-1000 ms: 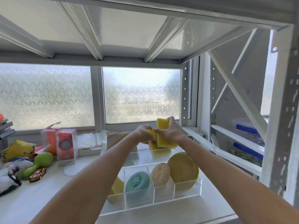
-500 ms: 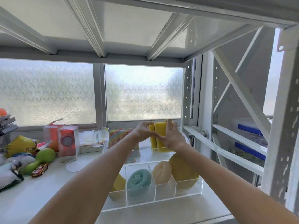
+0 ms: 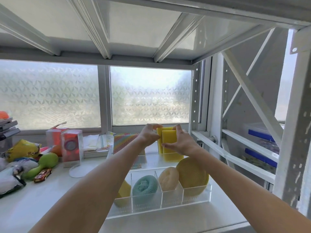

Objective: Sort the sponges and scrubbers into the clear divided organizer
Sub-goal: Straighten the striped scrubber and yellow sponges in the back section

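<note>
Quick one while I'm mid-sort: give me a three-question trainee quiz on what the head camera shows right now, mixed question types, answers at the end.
1. True or false: the teal scrubber already sits in a front compartment of the clear organizer.
2. Multiple choice: what do the left hand and right hand hold between them? A) a green bottle B) two yellow sponges standing upright C) a red box
3. Fill in: the item in the front compartment farthest right is the round yellow ____.

Key:
1. True.
2. B; they are held over the organizer's rear section.
3. Scrubber pad, leaning against the cream scrubber beside it.
</note>
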Available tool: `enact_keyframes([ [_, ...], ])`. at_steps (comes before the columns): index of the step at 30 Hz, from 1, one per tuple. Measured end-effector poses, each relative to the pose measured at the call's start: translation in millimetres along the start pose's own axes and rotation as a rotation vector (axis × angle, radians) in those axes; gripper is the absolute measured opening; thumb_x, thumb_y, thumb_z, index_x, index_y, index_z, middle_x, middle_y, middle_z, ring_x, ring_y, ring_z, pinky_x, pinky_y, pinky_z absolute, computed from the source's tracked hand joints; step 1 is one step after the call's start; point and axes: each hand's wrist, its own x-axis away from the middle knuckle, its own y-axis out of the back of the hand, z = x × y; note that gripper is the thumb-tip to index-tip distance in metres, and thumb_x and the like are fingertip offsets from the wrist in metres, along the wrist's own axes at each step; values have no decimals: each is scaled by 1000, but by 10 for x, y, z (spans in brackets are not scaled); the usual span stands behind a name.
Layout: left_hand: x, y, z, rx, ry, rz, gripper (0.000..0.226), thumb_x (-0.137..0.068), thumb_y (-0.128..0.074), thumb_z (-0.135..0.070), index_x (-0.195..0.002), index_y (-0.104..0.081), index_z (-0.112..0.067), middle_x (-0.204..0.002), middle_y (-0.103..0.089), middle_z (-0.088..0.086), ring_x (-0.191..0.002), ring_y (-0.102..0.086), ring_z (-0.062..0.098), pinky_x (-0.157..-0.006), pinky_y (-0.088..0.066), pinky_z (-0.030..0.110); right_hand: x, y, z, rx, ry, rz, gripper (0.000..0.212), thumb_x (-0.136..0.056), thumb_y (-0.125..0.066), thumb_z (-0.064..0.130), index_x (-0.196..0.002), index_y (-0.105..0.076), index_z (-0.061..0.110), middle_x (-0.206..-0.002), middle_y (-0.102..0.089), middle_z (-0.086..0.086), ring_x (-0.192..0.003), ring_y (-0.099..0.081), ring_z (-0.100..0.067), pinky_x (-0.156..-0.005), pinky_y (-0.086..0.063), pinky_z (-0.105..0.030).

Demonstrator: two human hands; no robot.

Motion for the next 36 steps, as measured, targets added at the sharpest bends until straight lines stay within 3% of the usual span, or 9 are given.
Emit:
enact_keyframes([
  [5,78,-56,-27,15,-15,-3,50,-67,-69,-6,-117,-63,-4,-102,-63,22,-101,-64,41,-94,-53,53,20,-19,26,19,-37,-23,79,-74,-73,47,-131,-27,18,-128,-42,-15,-110,-56,-31,-87,-49,-37],
  [8,81,-77,-41,22,-35,2,54,-76,-66,4,-129,-54,1,-111,-65,30,-94,-64,32,-92,-55,48,27,-53,30,20,-38,-48,79,-77,-72,42,-134,-24,17,-133,-36,-16,-113,-54,-33,-89,-48,-37],
  [13,106,-69,-57,-54,-38,-8,65,-80,-59,5,-142,-41,-4,-125,-57,24,-102,-58,25,-87,-54,34,31,-74,6,39,-56,-35,87,-79,-69,43,-143,-15,18,-143,-27,-18,-121,-49,-35,-99,-48,-43],
  [18,103,-62,-55,-84,3,20,64,-78,-60,6,-139,-43,-3,-125,-57,24,-111,-61,34,-94,-55,47,69,-74,8,21,-37,-51,85,-77,-72,40,-139,-19,18,-137,-31,-17,-115,-52,-34,-96,-50,-42],
  [22,114,-140,-63,-123,-46,-27,54,-79,-58,6,-131,-50,-6,-116,-65,21,-106,-64,28,-88,-58,38,77,-72,-8,50,-39,-71,83,-78,-71,40,-138,-19,17,-137,-28,-16,-116,-52,-34,-95,-50,-41],
  [25,125,-182,-74,-159,-66,-46,50,-79,-56,5,-127,-50,-7,-113,-65,21,-106,-64,30,-89,-57,43,83,-94,-23,99,-53,-77,88,-79,-69,43,-142,-15,16,-143,-21,-16,-122,-47,-34,-100,-47,-43],
  [30,166,-84,-126,-288,-87,-4,56,-83,-57,-1,-137,-43,-8,-127,-58,20,-117,-59,29,-95,-51,32,101,-51,-11,172,-63,-90,93,-79,-67,48,-146,-12,15,-153,-10,-16,-139,-27,-33,-110,-36,-42],
  [33,215,286,-148,-401,-80,-105,51,-82,-57,1,-132,-52,-4,-131,-59,19,-122,-57,30,-99,-47,31,149,-17,68,198,204,-321,82,-75,-73,41,-138,-30,13,-152,-17,-14,-142,-19,-30,-108,-37,-40],
  [36,328,748,-64,-518,53,-199,13,-82,-62,-11,-94,-67,-9,-108,-65,16,-105,-61,25,-91,-47,31,162,-133,347,179,422,-394,52,-74,-75,27,-118,-52,12,-131,-48,-8,-122,-47,-24,-92,-52,-34],
])
